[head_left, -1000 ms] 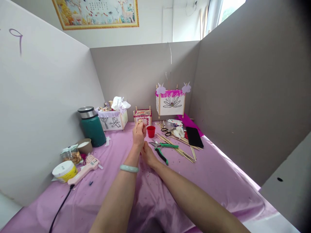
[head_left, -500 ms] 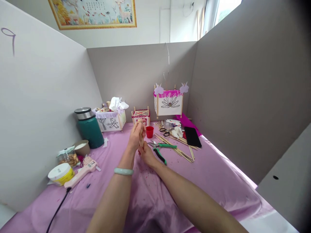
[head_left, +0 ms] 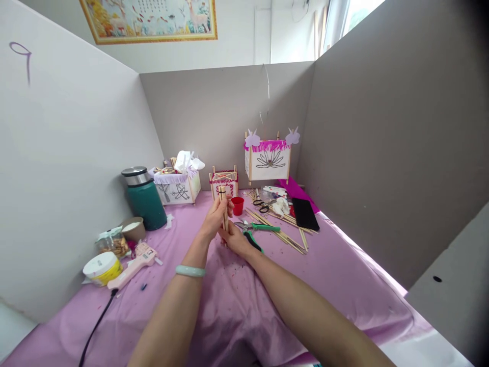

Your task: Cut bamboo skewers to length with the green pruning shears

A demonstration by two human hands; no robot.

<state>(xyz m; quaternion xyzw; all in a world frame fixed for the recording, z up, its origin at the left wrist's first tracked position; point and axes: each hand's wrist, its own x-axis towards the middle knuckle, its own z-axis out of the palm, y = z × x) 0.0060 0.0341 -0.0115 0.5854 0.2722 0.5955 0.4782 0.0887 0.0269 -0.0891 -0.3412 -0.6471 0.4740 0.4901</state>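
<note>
A small bundle of wooden sticks [head_left: 224,211] stands nearly upright between my hands, with dark marks near its top. Around its upper part my left hand [head_left: 214,218] is closed; a pale green bangle circles that wrist. My right hand [head_left: 236,239] grips the bundle lower down, its fingers partly hidden. Just right of the hands lie green-handled pruning shears [head_left: 263,227] with their handles spread. Behind them is a red cup [head_left: 237,206], and loose wooden sticks [head_left: 280,235] are scattered to the right.
Left: a pink glue gun [head_left: 133,267] with cord, yellow-white tub [head_left: 102,268], snack jar [head_left: 112,243], bowl [head_left: 133,229] and green flask [head_left: 147,204]. Behind: a paper-sided box [head_left: 179,191], small stick frame [head_left: 224,179] and hanging lantern [head_left: 270,162]. Right: scissors [head_left: 262,205], black phone [head_left: 304,214], grey partition [head_left: 382,142].
The stick bundle's top now rises clear above my left hand, which has slid slightly lower along it. The whole view has shifted a little.
</note>
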